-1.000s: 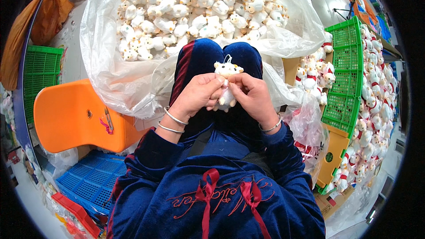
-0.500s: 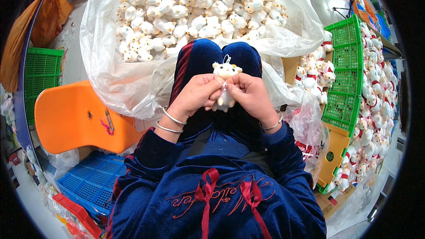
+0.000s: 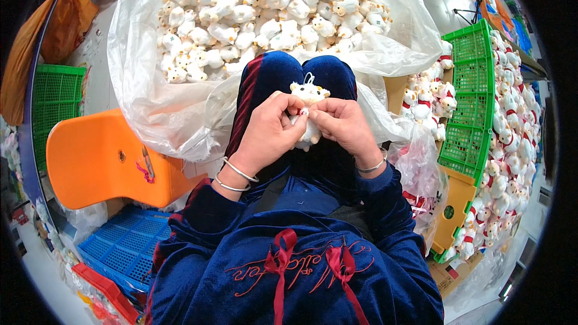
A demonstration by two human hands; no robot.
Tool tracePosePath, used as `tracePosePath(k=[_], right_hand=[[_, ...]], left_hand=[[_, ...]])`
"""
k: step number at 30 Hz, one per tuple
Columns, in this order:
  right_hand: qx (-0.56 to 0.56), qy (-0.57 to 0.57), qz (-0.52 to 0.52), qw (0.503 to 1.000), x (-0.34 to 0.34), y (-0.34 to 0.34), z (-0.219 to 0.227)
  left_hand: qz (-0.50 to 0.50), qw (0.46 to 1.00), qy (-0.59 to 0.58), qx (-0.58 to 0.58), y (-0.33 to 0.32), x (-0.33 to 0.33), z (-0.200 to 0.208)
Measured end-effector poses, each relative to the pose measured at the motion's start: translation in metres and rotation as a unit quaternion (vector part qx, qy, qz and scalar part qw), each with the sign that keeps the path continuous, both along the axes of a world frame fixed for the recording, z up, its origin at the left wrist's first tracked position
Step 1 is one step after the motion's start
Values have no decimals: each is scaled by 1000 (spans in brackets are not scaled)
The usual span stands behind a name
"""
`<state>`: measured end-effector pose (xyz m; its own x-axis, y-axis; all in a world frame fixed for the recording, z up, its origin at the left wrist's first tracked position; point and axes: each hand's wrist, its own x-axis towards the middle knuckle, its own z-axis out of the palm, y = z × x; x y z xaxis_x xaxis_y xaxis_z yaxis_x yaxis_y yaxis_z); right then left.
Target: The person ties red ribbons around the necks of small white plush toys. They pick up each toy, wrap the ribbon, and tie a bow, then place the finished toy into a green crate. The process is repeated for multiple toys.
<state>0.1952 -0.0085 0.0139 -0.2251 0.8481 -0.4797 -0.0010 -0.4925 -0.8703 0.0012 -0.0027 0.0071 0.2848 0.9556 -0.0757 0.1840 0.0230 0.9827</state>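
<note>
A small white plush toy (image 3: 310, 136) with tan ears and a white hanging loop rests upright over my knees, facing up at me. At its neck a bit of red ribbon (image 3: 300, 111) shows between my fingertips. My left hand (image 3: 272, 125) is closed in a pinch on this ribbon from the left side. From the right, my right hand (image 3: 344, 125) pinches at the same spot, thumb and forefinger pressed together. The fingers hide most of the ribbon and part of the toy's chest.
Beyond my knees lies a big clear plastic bag (image 3: 141, 84) holding a heap of white plush toys (image 3: 265, 18). An orange chair (image 3: 99, 159) stands left, with small snips (image 3: 148, 165) on it. Red-scarfed toys (image 3: 506, 138) pile up right, beside a green crate (image 3: 469, 96).
My left hand has turned and its fingers have opened out somewhat around the toy's neck, where red ribbon now shows. The right hand has shifted slightly, still pinching.
</note>
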Motion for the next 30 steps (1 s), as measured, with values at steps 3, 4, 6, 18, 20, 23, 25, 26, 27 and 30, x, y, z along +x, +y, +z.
tracePosePath(k=[3,4,6,18,20,23,25,26,27,30], right_hand=[[1,3,1,1000,2,0,-1],[6,1,3,1000,3,0,-2],[3,16,1,1000,4,-1,-1],[22,-2,-15,1000,3,-8,1],[30,-21,-19,999,3,-10,2],[37,-37,-20,998,0,-10,6],[39,-48,-15,998,-1,-10,8],[43,-49,-15,998,-2,-10,7],[47,-50,-16,998,-2,-11,6],[46,-44,-15,998,-2,-11,5]], left_hand=[[18,999,20,46,-4,6,-9],[19,999,18,48,-4,7,-11],[14,999,19,31,-4,7,-8],[43,999,17,7,-3,8,-5],[56,998,18,14,-4,8,-5],[42,997,60,13,-5,6,-7],[39,998,51,3,-4,6,-4],[38,998,47,-2,-4,6,-2],[36,998,47,1,-4,6,-3],[35,998,52,21,-3,7,-4]])
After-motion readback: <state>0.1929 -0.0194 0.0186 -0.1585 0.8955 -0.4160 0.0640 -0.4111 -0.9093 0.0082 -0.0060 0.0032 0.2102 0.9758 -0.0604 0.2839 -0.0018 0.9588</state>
